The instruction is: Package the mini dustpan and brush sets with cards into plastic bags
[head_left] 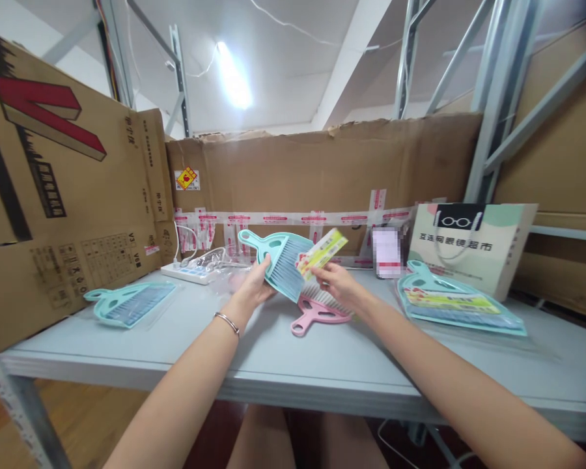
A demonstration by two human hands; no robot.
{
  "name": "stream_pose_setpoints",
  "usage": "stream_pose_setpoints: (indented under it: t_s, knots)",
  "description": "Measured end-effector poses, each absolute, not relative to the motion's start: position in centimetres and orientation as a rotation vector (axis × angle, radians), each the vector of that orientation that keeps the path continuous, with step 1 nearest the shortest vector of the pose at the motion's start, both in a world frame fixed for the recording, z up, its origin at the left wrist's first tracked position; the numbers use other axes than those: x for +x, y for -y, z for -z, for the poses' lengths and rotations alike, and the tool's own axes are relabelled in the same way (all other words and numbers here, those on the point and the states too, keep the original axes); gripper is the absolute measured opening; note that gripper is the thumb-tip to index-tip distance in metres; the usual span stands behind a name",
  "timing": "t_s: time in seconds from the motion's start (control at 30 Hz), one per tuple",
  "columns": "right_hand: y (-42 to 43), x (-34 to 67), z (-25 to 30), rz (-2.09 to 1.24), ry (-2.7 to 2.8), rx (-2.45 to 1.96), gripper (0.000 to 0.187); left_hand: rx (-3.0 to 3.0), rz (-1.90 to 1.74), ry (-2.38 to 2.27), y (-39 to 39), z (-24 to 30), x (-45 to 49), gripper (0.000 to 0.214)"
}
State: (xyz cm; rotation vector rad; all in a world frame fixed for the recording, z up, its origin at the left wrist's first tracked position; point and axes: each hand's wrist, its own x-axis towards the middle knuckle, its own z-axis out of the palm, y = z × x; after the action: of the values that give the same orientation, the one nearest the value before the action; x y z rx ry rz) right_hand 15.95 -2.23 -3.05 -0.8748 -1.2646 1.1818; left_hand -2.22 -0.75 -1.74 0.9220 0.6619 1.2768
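At the middle of the worktop (293, 365), the left hand (254, 286) grips the raised dustpan (278, 257). The card (322, 253), pinched in the right hand (339, 286), touches it at 3 o'clock. Under both, at 5 o'clock, the lying dustpan (317, 314) rests flat. The lone dustpan (129, 304) sits at 9 o'clock and the power strip (190, 272) at 10. The packed dustpans (461, 306) lie at 3, with the paper bag (473, 244) behind them. The cardboard wall (322, 169) stands at 12.
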Motion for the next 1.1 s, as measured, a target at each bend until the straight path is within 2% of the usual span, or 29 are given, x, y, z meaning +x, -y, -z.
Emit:
stream_pose_setpoints:
  t_s: [0.17,0.4,0.53,0.7,0.77,0.87,0.93,0.97,1.03,1.1]
  knots:
    - [2.1,14.4,4.6,-1.081,1.312,-1.151,0.038,1.087,-1.237,-0.591,1.3,2.2,-1.8,0.047]
    - [2.6,14.0,4.4,-0.987,1.306,-1.176,0.044,1.236,-1.260,-0.606,1.8,2.1,-1.5,0.068]
    - [2.3,14.1,4.1,-1.072,1.101,-1.088,0.037,1.226,-1.295,-0.601,1.8,2.1,-1.5,0.066]
    - [2.5,14.6,3.5,-1.451,0.955,-0.765,0.025,1.338,-1.181,-0.560,1.7,2.2,-1.5,0.059]
    - [2.5,14.8,3.4,-1.449,0.925,-0.698,0.025,1.397,-1.167,-0.598,1.2,2.0,-1.9,0.056]
    - [2.0,15.3,3.4,-1.324,0.809,-0.680,0.023,1.523,-1.384,-0.935,0.1,1.3,-3.7,0.046]
    - [1.6,15.8,3.4,-1.260,0.728,-0.695,0.024,1.712,-1.582,-1.431,-0.7,1.0,-5.3,0.039]
    - [1.4,16.0,3.4,-1.242,0.702,-0.700,0.024,1.826,-1.532,-1.710,-1.0,1.0,-6.0,0.037]
    - [1.2,16.5,3.4,-1.224,0.680,-0.702,0.025,1.995,-1.159,-2.053,-1.4,1.3,-7.0,0.036]
    - [1.1,16.7,3.4,-1.218,0.673,-0.704,0.027,2.051,-0.646,-2.157,-1.5,1.7,-7.3,0.035]
